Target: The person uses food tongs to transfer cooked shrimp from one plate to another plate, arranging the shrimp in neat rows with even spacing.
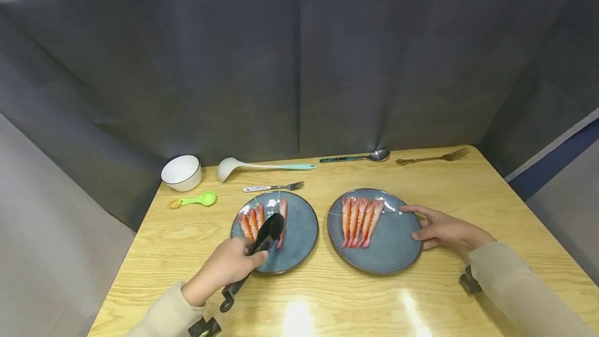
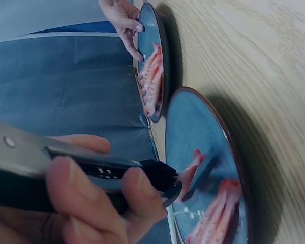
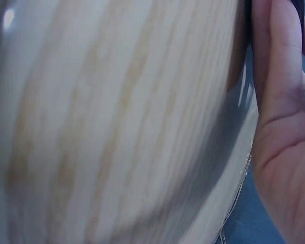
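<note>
My left hand (image 1: pixel 229 261) grips black tongs (image 1: pixel 269 233) above the left blue plate (image 1: pixel 299 235). In the left wrist view the tong tips are right at a single shrimp (image 2: pixel 189 175), partly hiding it. More red-and-white shrimp (image 1: pixel 252 220) lie side by side on that plate's left part, partly behind the tongs. Over at the right blue plate (image 1: pixel 393 248), my right hand (image 1: pixel 442 228) holds the right rim, thumb on top. Several shrimp (image 1: pixel 360 221) form a neat row on its left half. The right wrist view shows mostly wood grain and part of the right hand (image 3: pixel 282 112).
Along the back lie a white bowl (image 1: pixel 182 173), a ladle with a mint handle (image 1: pixel 267 166), a spoon (image 1: pixel 357 157) and an ornate fork (image 1: pixel 432 157). A green measuring spoon (image 1: pixel 194 199) and a small fork (image 1: pixel 276 187) sit nearer. A dark curtain (image 1: pixel 299 56) hangs behind the table.
</note>
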A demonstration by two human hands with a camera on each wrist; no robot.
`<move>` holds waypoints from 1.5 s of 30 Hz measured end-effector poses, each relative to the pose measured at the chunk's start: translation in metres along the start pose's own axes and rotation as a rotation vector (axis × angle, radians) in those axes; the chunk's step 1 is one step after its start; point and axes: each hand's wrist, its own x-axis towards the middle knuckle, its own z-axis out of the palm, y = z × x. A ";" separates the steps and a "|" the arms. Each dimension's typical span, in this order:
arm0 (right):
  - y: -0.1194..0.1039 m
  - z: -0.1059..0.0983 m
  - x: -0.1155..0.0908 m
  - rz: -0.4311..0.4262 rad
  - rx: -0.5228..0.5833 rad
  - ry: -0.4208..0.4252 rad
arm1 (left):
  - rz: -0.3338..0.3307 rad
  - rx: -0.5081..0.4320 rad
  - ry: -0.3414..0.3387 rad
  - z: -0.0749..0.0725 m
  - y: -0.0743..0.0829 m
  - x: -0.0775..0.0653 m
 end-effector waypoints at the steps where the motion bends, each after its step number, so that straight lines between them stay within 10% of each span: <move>1: 0.000 0.000 0.000 0.001 -0.003 0.003 | 0.013 0.004 0.002 0.000 0.001 0.001; 12: 0.003 0.000 -0.003 0.010 -0.017 0.012 | 0.190 0.022 -0.012 0.011 0.044 0.007; 25: 0.004 0.001 -0.001 -0.019 -0.014 -0.021 | 0.328 0.080 -0.104 0.064 0.117 0.035; 45: -0.001 -0.001 -0.002 -0.015 -0.019 -0.042 | 0.315 0.162 -0.144 0.084 0.134 0.064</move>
